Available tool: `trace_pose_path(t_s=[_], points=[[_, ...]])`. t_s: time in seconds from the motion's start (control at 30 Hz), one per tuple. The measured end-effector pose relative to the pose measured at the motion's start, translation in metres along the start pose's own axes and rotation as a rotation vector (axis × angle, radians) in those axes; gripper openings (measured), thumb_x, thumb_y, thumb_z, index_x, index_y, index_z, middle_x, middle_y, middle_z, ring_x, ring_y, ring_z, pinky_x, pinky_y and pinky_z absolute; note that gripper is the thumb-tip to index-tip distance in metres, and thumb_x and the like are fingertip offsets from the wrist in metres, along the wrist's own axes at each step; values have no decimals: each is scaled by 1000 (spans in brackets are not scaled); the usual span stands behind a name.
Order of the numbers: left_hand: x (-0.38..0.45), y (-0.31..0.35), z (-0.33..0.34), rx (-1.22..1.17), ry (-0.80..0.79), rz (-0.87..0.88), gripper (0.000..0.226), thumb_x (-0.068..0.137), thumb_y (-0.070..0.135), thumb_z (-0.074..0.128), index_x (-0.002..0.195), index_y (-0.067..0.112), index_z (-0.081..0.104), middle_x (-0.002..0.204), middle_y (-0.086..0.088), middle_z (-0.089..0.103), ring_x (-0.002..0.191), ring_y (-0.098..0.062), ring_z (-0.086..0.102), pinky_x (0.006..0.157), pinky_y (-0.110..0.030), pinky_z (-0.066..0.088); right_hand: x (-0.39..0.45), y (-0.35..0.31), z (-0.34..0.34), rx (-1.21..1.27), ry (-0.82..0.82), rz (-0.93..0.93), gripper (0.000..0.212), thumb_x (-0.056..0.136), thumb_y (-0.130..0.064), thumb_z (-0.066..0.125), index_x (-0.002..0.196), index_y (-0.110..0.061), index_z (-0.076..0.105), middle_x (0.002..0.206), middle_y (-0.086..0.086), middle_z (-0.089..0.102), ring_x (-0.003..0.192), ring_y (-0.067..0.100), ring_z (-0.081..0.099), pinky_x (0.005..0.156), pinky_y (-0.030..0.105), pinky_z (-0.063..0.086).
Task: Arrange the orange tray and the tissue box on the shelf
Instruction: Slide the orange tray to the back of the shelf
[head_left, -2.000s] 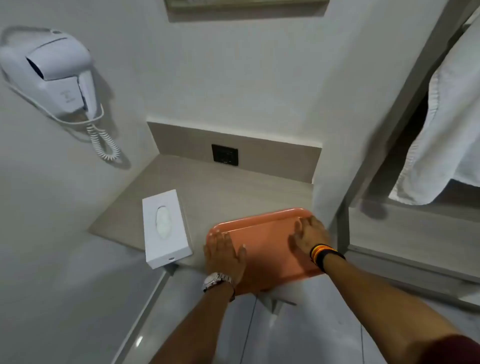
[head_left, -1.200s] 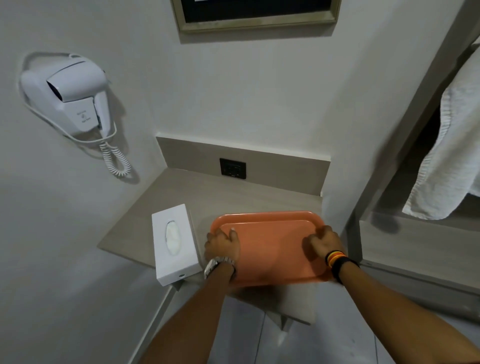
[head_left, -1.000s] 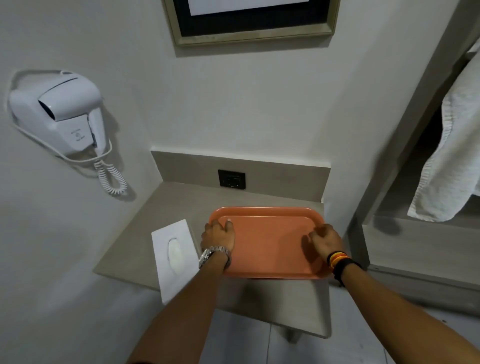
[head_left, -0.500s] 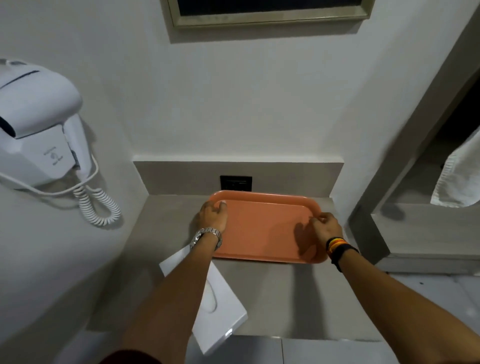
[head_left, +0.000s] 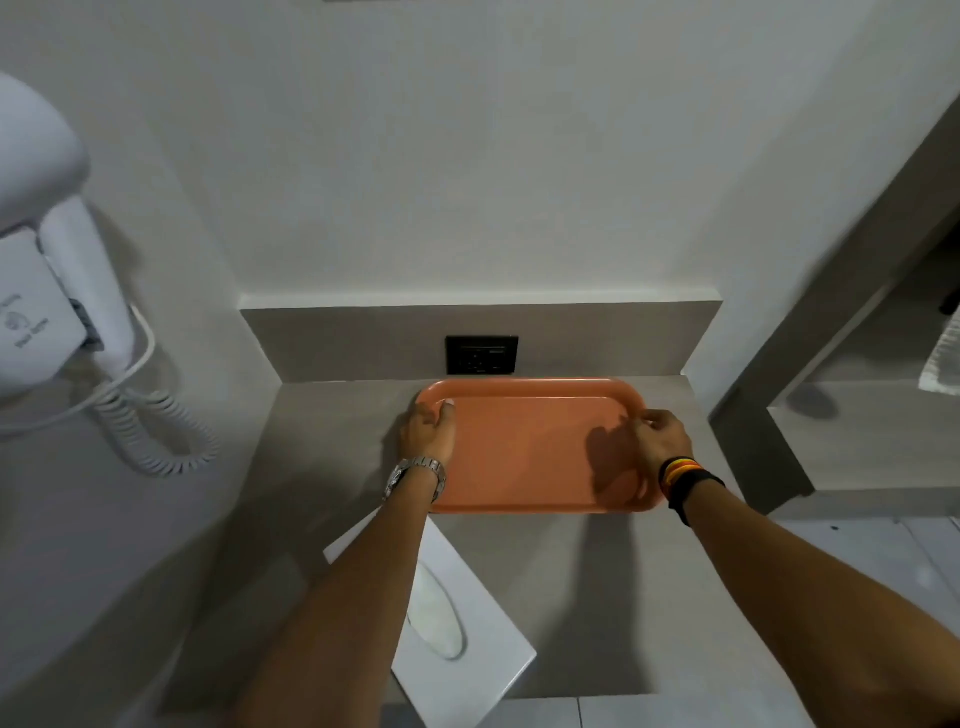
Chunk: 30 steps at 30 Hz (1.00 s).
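The orange tray (head_left: 524, 447) lies flat at the back of the grey shelf (head_left: 332, 447), its far rim close to the backsplash. My left hand (head_left: 427, 431) holds the tray's left edge, thumb over the rim. My right hand (head_left: 660, 436) pinches the right edge near the far corner. The white tissue box (head_left: 457, 623) sits askew at the shelf's front edge, partly hidden under my left forearm, one corner past the edge.
A black wall socket (head_left: 482, 354) sits in the backsplash just behind the tray. A white wall-mounted hair dryer (head_left: 47, 270) with a coiled cord (head_left: 156, 431) hangs at the left. A wall panel (head_left: 748, 426) bounds the shelf's right side.
Both hands slid the tray from the shelf's front edge back towards the backsplash. The tissue box stayed near the front and now lies under my left forearm.
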<state>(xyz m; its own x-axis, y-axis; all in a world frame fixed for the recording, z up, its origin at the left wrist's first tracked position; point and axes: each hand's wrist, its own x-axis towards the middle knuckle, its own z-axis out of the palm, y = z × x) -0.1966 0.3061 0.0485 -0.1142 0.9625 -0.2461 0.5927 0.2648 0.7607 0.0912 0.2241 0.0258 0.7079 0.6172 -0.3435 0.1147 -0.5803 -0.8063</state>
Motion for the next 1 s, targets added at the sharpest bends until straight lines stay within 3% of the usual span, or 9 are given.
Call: trace_pose_path(t_s=[0.1, 0.23, 0.33, 0.4, 0.43, 0.5, 0.67, 0.83, 1.0], points=[[5, -8, 3, -1, 7, -6, 26, 99, 51, 45, 88, 28, 47, 65, 18, 35, 53, 0, 32, 48, -19, 22, 3, 6, 6, -10, -6, 0, 48, 93, -28, 59, 137, -10, 55, 135, 20, 60, 122, 40, 56, 104, 46, 44], [8, -16, 9, 12, -1, -9, 34, 98, 54, 44, 73, 31, 43, 65, 14, 38, 53, -1, 33, 49, -19, 24, 7, 13, 11, -7, -7, 3, 48, 93, -29, 59, 137, -11, 54, 135, 20, 61, 121, 41, 56, 103, 47, 44], [7, -19, 11, 42, -7, 9, 32, 98, 55, 43, 108, 27, 56, 82, 9, 51, 60, -4, 45, 52, -20, 32, 9, 14, 12, -10, -31, -2, 50, 93, -30, 60, 139, -12, 52, 136, 19, 60, 122, 40, 56, 104, 47, 44], [3, -25, 15, 141, -39, 41, 52, 99, 54, 40, 136, 18, 50, 117, -2, 62, 101, -24, 63, 77, -33, 50, 3, 16, 14, -50, -56, -52, 49, 94, -32, 60, 137, -11, 51, 135, 18, 59, 121, 41, 56, 104, 50, 46], [0, -30, 20, 247, -46, 58, 59, 100, 53, 37, 145, 16, 43, 141, -8, 53, 128, -32, 52, 98, -43, 47, -3, 18, 15, -91, -53, -123, 47, 94, -33, 60, 134, -10, 51, 134, 19, 60, 121, 41, 57, 104, 51, 46], [-16, -39, 32, 471, -51, 118, 64, 100, 52, 30, 153, 15, 31, 162, -14, 27, 150, -35, 22, 121, -52, 23, -18, 28, 18, -256, -41, -337, 48, 93, -29, 59, 136, -9, 51, 139, 21, 56, 127, 40, 53, 109, 52, 42], [-82, -53, 73, 660, -179, 358, 69, 99, 47, 21, 159, 15, 10, 168, -11, -1, 155, -31, -4, 125, -50, -3, -77, 75, 31, -698, -127, -818, 62, 99, -31, 43, 157, -17, 26, 165, 14, 25, 153, 31, 21, 125, 52, 10], [-131, -59, 96, 761, -201, 445, 71, 97, 45, 17, 160, 14, 5, 169, -7, -1, 156, -26, -5, 125, -50, -3, -111, 120, 25, -814, -184, -813, 67, 101, -46, 20, 160, -16, 10, 168, 9, 11, 156, 26, 7, 125, 48, -1], [-143, -67, 99, 773, -211, 398, 68, 100, 41, 18, 159, 12, 1, 169, -8, -1, 156, -26, -3, 126, -47, -1, -104, 136, 6, -892, -216, -758, 71, 101, -49, 17, 160, -14, 3, 169, 7, 4, 156, 23, 2, 123, 46, -6]])
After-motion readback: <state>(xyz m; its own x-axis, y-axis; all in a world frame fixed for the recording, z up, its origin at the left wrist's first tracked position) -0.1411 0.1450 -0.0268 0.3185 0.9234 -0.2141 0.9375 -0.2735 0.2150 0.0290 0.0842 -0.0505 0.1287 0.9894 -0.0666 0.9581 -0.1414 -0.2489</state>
